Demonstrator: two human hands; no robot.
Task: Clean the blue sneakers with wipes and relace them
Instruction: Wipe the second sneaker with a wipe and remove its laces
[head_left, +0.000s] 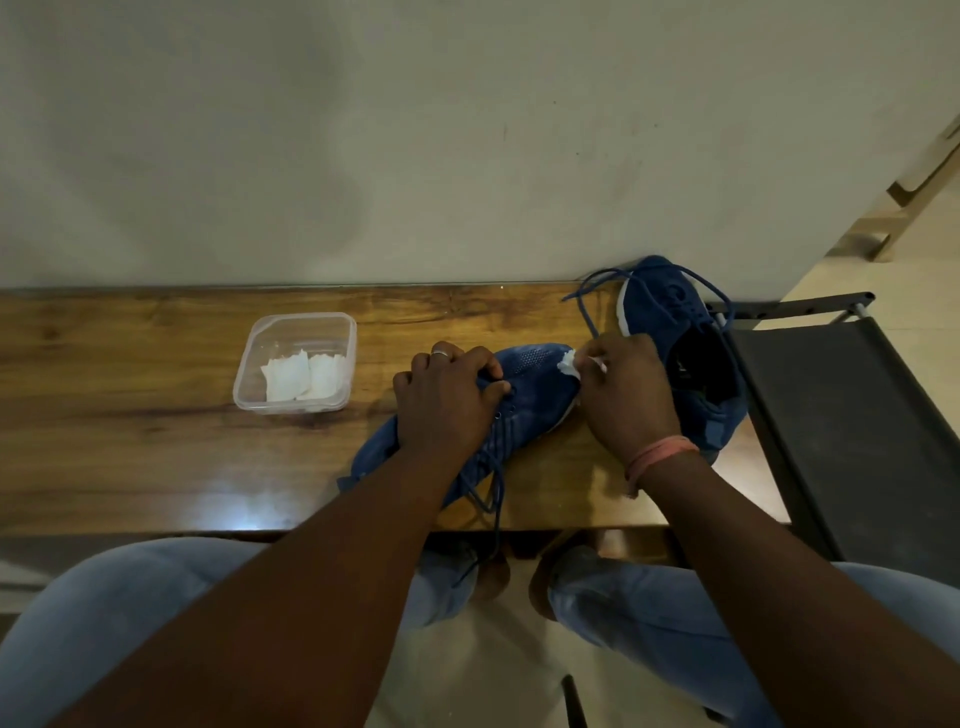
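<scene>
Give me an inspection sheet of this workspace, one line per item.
Surface: glossy wooden table against a pale wall.
Job's things: near blue mesh sneaker lying across the table; second blue sneaker behind it, laces loose; white wipe at the near sneaker's toe.
Clutter: clear plastic container holding folded white wipes.
Grippers: left hand grips the near sneaker; right hand pinches the wipe.
Cables: nothing seen.
Surroundings: black chair at right.

No readable text, label, brand or number anywhere.
</scene>
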